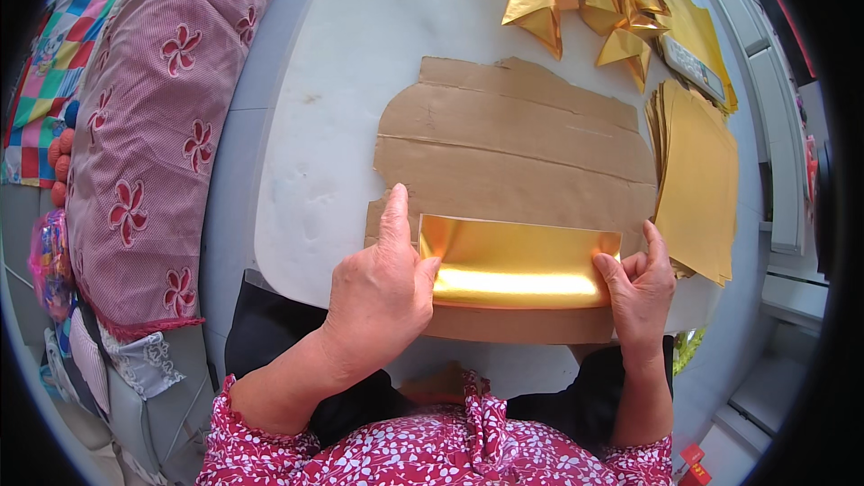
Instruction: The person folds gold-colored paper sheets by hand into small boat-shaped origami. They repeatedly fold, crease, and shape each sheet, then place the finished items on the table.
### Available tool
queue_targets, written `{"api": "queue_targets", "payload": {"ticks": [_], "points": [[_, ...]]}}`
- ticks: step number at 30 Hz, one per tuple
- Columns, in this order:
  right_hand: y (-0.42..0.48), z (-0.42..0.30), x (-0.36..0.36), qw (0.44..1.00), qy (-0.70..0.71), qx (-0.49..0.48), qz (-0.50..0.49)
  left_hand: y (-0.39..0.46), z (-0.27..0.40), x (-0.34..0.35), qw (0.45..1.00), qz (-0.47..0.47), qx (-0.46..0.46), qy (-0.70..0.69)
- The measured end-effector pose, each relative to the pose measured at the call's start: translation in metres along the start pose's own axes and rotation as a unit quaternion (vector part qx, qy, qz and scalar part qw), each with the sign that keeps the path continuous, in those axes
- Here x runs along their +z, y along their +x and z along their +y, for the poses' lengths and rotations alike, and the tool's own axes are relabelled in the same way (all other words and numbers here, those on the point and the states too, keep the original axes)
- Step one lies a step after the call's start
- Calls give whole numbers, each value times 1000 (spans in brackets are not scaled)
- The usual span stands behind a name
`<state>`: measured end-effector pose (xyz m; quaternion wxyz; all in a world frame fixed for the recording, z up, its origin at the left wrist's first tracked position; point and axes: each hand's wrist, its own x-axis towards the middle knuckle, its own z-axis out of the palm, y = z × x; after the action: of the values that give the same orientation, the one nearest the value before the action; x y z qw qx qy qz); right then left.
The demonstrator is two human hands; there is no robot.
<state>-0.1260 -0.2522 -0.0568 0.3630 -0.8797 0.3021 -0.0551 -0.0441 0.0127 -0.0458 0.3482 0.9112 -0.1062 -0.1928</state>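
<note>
A sheet of shiny gold foil paper lies across the near part of a flat piece of brown cardboard. Its long near edge bulges in a rounded curve, and a thin white rim shows along the far edge. My left hand grips the paper's left end, thumb on top, while the index finger points forward over the cardboard. At the right end, my right hand pinches the sheet with the thumb over the foil and the index finger raised. The fingers beneath the paper are partly hidden.
The cardboard rests on a white table. Folded gold paper shapes pile up at the far right. Nearer stand a stack of gold-yellow paper sheets and a pale remote control. Left of the table is a sofa with a pink flowered cover.
</note>
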Motion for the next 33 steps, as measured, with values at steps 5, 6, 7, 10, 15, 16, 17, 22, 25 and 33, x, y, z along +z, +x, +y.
{"api": "queue_targets", "payload": {"ticks": [5,6,7,10,15,16,17,22,25,33], "points": [[0,3,0,1000,-6,-6,1,0,-1,1,1000,3,8,15],[0,3,0,1000,-10,-7,1,1,0,1,1000,3,9,19],[0,3,-1,1000,-14,-8,0,1,0,1,1000,3,10,19],[0,1,-1,1000,-11,-6,0,0,0,0,1000,5,12,19],[0,2,0,1000,-10,-13,2,0,-1,1,1000,9,16,20],[0,2,0,1000,-9,-14,1,0,-1,0,1000,9,16,19],[0,2,0,1000,-10,-17,2,-1,0,0,1000,9,15,17],[-1,3,-1,1000,-10,-16,1,-1,1,2,999,14,21,41],[-2,0,-2,1000,-4,-15,2,-4,3,5,993,43,57,97],[-1,2,-4,999,-4,-46,-6,6,7,20,892,97,388,211]]}}
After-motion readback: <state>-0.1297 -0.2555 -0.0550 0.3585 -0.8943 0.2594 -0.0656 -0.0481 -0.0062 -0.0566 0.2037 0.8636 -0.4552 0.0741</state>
